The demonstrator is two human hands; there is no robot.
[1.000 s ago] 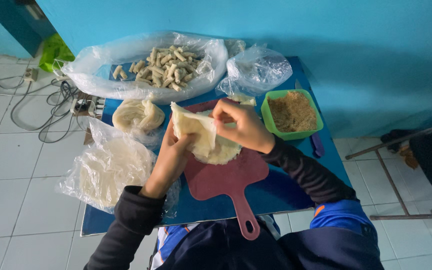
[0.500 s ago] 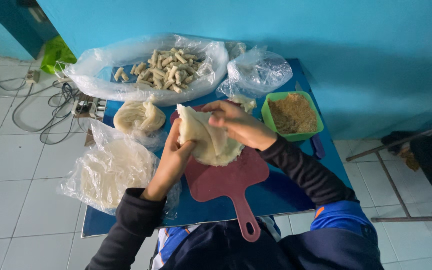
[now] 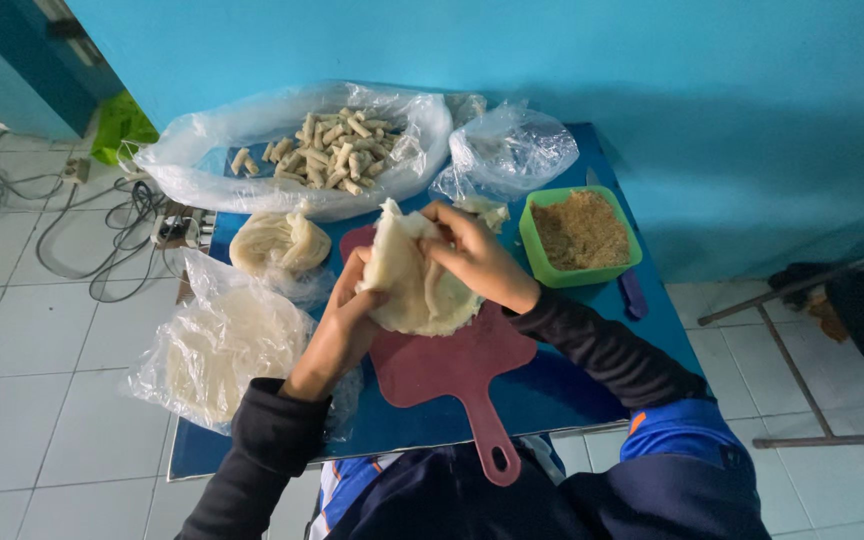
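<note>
Both hands work a pale round wrapper sheet (image 3: 414,290) lifted over a dark red cutting board (image 3: 457,365). My left hand (image 3: 342,325) grips the wrapper's left edge from below. From the upper right, my right hand (image 3: 472,255) pinches and folds its top edge. The wrapper is crumpled upward between the two hands. A green tub of brown shredded filling (image 3: 580,235) stands just right of my right hand.
A clear plastic sheet holds several finished small rolls (image 3: 327,150) at the back. A folded stack of wrappers (image 3: 277,243) and a bag of wrappers (image 3: 217,350) lie left. An empty plastic bag (image 3: 512,150) sits behind. The blue table (image 3: 572,385) ends near cables (image 3: 82,235) on the tiled floor.
The wrapper was raised off the board and folded inward. My right hand moved left and down over its top; my left hand stayed under the left edge.
</note>
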